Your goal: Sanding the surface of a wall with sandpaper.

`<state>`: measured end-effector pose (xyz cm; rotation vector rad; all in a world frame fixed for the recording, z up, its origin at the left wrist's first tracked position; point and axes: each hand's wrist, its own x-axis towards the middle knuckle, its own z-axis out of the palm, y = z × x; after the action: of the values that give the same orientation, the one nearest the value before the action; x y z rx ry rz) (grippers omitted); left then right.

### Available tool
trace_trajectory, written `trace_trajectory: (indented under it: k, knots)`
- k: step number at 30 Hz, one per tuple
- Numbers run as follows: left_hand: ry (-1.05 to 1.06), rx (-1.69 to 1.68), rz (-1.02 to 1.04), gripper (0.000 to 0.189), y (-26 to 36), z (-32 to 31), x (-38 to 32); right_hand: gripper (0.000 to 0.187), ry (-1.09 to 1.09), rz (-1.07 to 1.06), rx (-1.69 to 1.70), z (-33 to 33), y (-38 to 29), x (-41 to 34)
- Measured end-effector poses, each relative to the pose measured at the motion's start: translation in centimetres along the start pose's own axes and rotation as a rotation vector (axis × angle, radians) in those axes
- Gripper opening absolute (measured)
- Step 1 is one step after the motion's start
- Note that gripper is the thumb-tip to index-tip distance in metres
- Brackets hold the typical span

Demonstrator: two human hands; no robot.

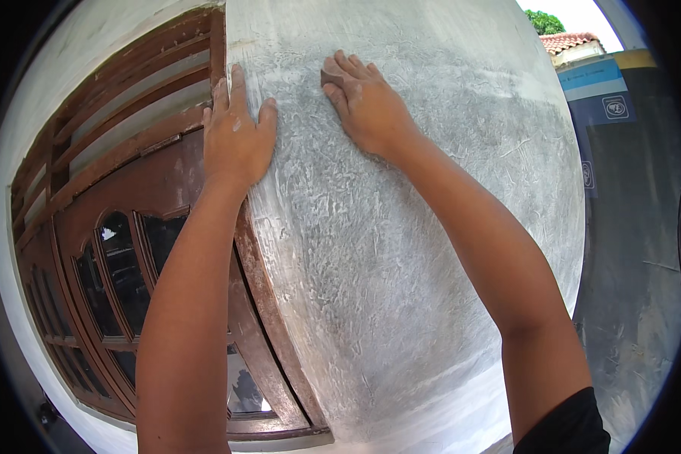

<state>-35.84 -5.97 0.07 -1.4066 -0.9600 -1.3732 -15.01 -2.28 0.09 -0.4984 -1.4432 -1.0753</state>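
My right hand presses a piece of brown sandpaper flat against the plastered wall, with the thumb at its lower edge and the fingers over it. Most of the sheet is hidden under the palm. The wall is mottled grey and white, with a rough, scratched surface. To the left, my left hand rests with its fingers apart where the wall meets the brown wooden window frame. It holds nothing, and whitish dust marks its back.
Left of the wall is a brown wooden window with dark glass panes and slatted openings above. At right stands a dark grey wall with blue printed sheets. Beyond, a tiled roof and a tree show.
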Motion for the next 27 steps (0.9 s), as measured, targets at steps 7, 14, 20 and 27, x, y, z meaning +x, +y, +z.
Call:
trace_trajectory:
  k: [7,14,20,27]
  knots:
    - [-0.008,0.000,0.001,0.069,1.0,0.1,0.3,0.046,0.056,0.119,-0.138,-2.5,6.5,3.3]
    - [0.017,-0.003,-0.009,0.068,-0.4,-0.1,0.1,0.045,-0.122,-0.287,0.106,-0.3,-1.3,-0.4]
    - [0.016,-0.054,-0.004,0.066,0.9,0.2,0.4,0.043,0.042,0.052,-0.016,-1.1,3.7,3.2]
    - [0.032,-0.106,-0.004,0.064,-0.3,0.3,0.0,0.042,-0.078,-0.278,0.065,-0.7,0.5,0.6]
